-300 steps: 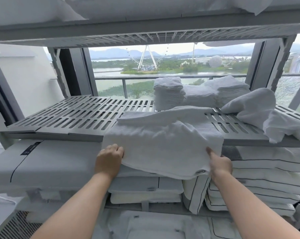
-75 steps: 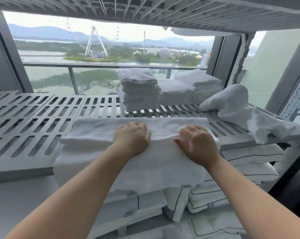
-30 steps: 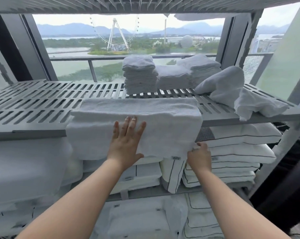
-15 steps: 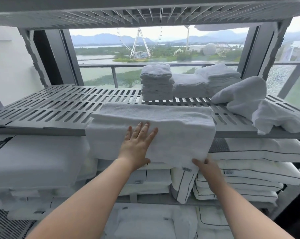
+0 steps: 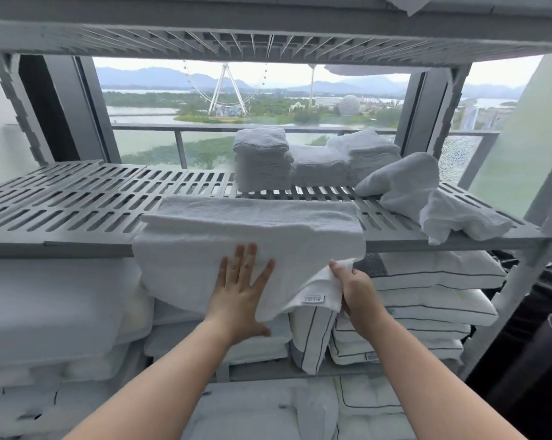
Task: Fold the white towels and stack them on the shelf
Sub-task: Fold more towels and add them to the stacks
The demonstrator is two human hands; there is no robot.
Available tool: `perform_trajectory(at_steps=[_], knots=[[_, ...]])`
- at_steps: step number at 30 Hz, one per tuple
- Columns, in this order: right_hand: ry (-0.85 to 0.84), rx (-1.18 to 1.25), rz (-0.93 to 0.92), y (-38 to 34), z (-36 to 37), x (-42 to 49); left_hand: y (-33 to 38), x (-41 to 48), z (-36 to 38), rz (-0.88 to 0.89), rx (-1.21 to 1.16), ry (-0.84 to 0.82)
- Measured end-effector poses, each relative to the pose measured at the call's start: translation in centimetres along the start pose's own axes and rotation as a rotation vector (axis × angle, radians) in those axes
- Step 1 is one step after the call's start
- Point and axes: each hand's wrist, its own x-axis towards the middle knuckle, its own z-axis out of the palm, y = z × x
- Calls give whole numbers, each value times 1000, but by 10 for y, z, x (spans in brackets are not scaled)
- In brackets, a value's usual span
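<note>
A half-folded white towel (image 5: 246,236) lies over the front edge of the grey slatted shelf (image 5: 71,214), its lower part hanging down. My left hand (image 5: 239,293) presses flat on the hanging part, fingers spread. My right hand (image 5: 354,287) grips the towel's lower right corner, near its label, and lifts it leftward. At the back of the shelf stand three stacks of folded white towels (image 5: 263,160). Unfolded towels (image 5: 427,198) lie crumpled at the shelf's right end.
Another slatted shelf (image 5: 268,42) sits close overhead. White pillows and bedding (image 5: 427,300) fill the shelf below. A grey upright post (image 5: 522,281) stands at the right. Behind the shelf is a window with a railing.
My right hand has closed on the towel's lower right corner and pulled it up and left. My left hand stays flat on the hanging part. The camera has moved closer.
</note>
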Motion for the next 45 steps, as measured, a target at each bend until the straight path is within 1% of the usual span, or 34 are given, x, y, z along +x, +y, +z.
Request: perform_trajectory(at_steps=[2,3,5,7,12,15,17,20,23,26,30,33,35,38,39,43,45], knots=[[22,148,29,-9,5,-2,1,-4,1,10,-25,46],[27,202,40,-13,8,-4,0,-5,0,21,-49,99],[60,198,44,-21,10,-9,-5,-7,-3,76,-95,236],[182,124,19,-28,10,-13,-11,-8,-8,103,-132,338],[479,13,-113,-46,12,-19,-32,-7,-29,-45,-243,384],[535,23,-217,-62,16,-20,-44,2,-53,-127,-280,462],[500,89,-242,-76,20,-18,-51,12,-71,-155,-292,481],[422,210,-182,-99,24,-7,-65,36,-96,-152,-253,467],[326,312,-92,-121,24,6,-80,71,-119,-104,-241,424],[216,405,-27,-144,20,23,-90,106,-135,-19,-141,415],[80,547,97,-165,13,62,-99,156,-140,42,-23,386],[46,526,198,-165,13,99,-100,192,-124,49,15,306],[45,409,190,-158,18,115,-98,210,-103,47,43,256],[85,46,-26,-141,28,133,-96,226,-72,95,147,223],[81,-57,-104,-137,33,136,-96,229,-65,120,148,215],[-2,-481,-340,-128,58,146,-98,233,-54,190,44,208],[-50,-693,-453,-120,71,151,-99,229,-54,195,48,230]])
